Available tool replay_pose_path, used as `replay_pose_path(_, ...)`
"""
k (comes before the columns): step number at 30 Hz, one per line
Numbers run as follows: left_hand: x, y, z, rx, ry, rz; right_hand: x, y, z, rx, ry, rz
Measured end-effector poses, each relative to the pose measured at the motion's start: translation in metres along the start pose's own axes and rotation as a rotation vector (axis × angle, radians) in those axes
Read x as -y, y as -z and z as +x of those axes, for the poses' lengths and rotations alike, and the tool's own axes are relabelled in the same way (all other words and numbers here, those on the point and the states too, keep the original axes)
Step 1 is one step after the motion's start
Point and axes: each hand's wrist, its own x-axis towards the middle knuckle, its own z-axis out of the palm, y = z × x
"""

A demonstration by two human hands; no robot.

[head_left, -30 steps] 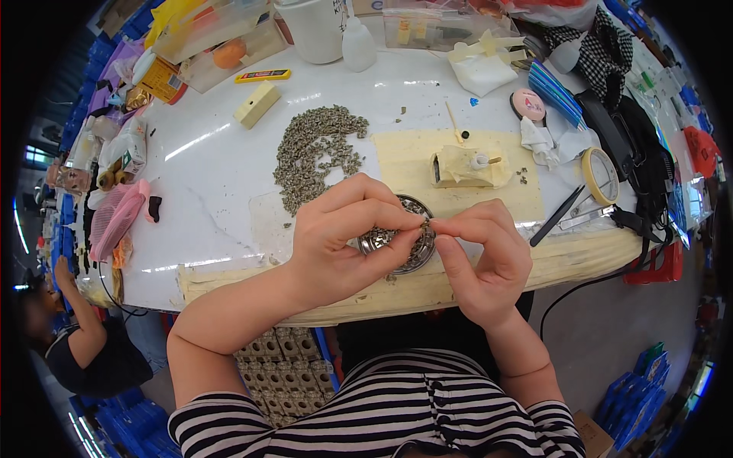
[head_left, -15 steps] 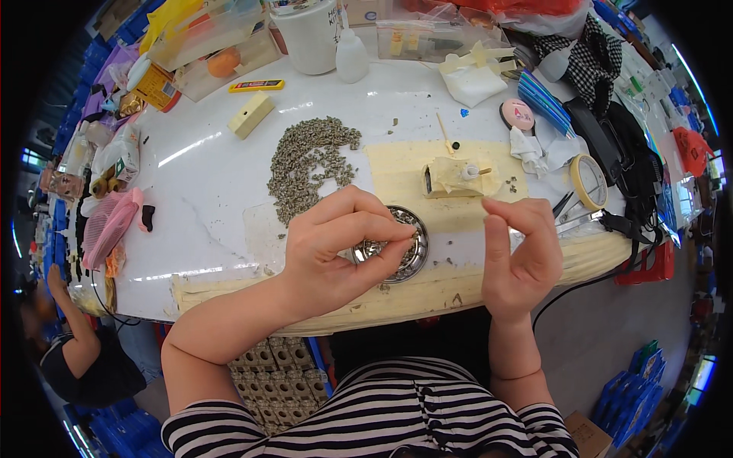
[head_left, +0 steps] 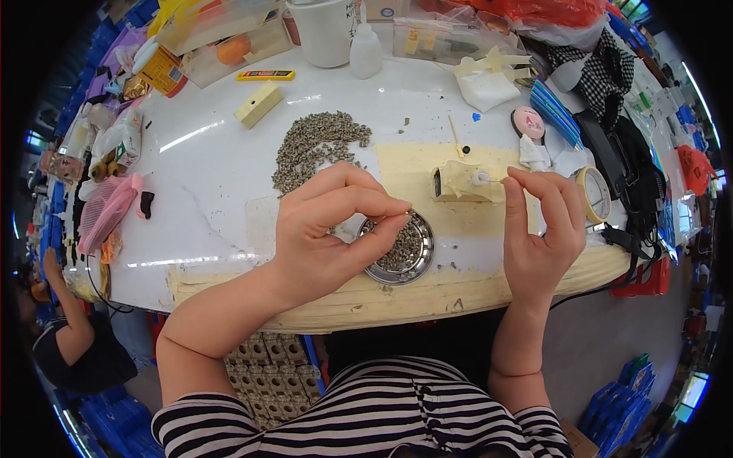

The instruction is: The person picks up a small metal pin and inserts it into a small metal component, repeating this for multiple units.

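Observation:
My left hand is closed in a pinch above a round metal dish, with a tiny greyish metal part just showing at its fingertips. Small metal parts fill the dish, partly hidden by that hand. On the right, my right hand has thumb and forefinger pinched together; whatever is between them is too small to make out. Just left of those fingertips sits a block wrapped in cream tape, with a white nozzle-like tip on it. Behind my left hand spreads a pile of similar metal parts.
Cream tape covers the table's front edge. Further back are a yellow-cream block, a cutter knife, a white squeeze bottle and a thin wooden stick. A tape roll stands beyond my right hand. A co-worker's arm shows far left.
My right hand has moved right relative to the taped block, its fingertips drawing closer together. My left hand has lifted slightly from the dish, so more of the parts inside show. The view has shifted a little.

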Motion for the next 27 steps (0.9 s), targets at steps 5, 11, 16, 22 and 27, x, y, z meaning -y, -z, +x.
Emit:
replay_pose_path(5,-0.001,0.0,0.0,0.019,-0.004,0.01,0.02,0.014,-0.002,-0.105,-0.012,0.239)
replay_pose_path(11,-0.003,0.0,0.0,0.058,-0.01,0.016,0.028,-0.005,-0.014,0.041,-0.151,0.737)
replay_pose_path(16,-0.004,0.001,0.0,0.075,-0.007,0.022,0.035,-0.01,-0.018,0.12,-0.192,0.91)
replay_pose_path(22,-0.003,-0.002,-0.001,0.076,0.013,-0.017,0.037,-0.016,-0.021,0.154,-0.167,0.976)
replay_pose_path(27,-0.006,-0.002,-0.001,0.08,0.03,-0.02,0.038,-0.016,-0.021,0.17,-0.169,0.968)
